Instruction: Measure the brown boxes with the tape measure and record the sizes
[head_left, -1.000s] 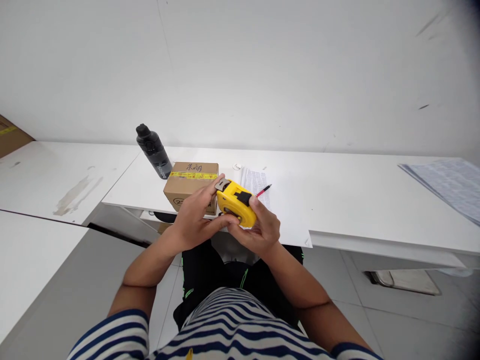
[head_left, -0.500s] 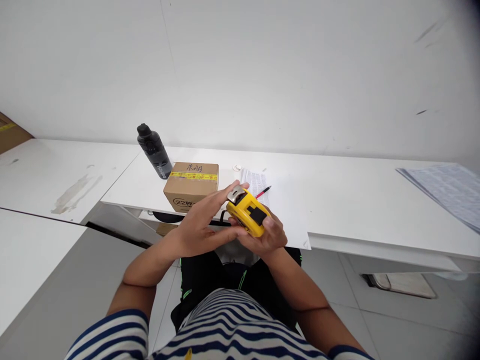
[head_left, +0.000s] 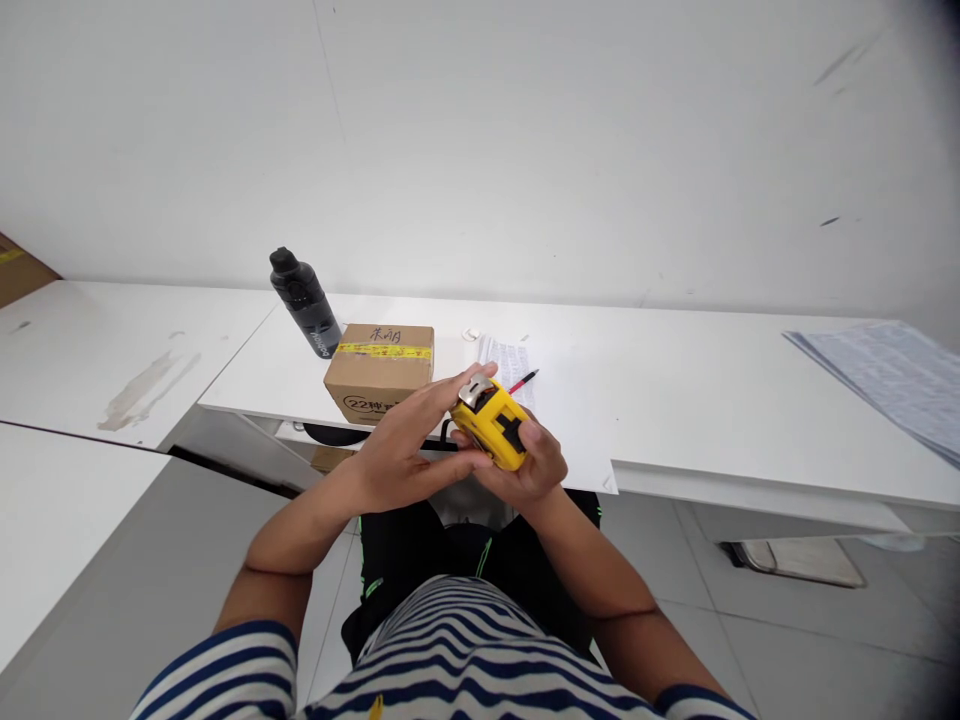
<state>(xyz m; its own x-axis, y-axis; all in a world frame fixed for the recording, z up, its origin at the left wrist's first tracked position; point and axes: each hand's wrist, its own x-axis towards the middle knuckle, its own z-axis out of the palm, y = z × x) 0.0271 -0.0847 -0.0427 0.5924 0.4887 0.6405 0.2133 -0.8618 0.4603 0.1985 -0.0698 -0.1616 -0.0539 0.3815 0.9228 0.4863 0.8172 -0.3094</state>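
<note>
A yellow tape measure (head_left: 491, 428) with a black slide button and a silver metal end hook is held up in front of the table's edge. My right hand (head_left: 529, 468) is closed around its right side, the thumb lying on the black button. From the left, my left hand (head_left: 409, 445) holds it too: the fingers reach up beside the metal end and the thumb rests along its lower side. The left fingertips are partly hidden behind the tape measure. Just behind my left hand stands a taped cardboard box (head_left: 381, 372) on the white table (head_left: 675, 390).
A dark bottle (head_left: 304, 305) stands beside the box. Printed paper (head_left: 504, 356) and a red and black pen (head_left: 523, 381) lie behind my hands. At the right is a stack of papers (head_left: 885, 375). Another cardboard box (head_left: 26, 275) sits at the far left.
My right thumb has moved further onto the tape measure's black button, and the tape measure has turned slightly. My left hand has hardly moved. The view has shifted a little.
</note>
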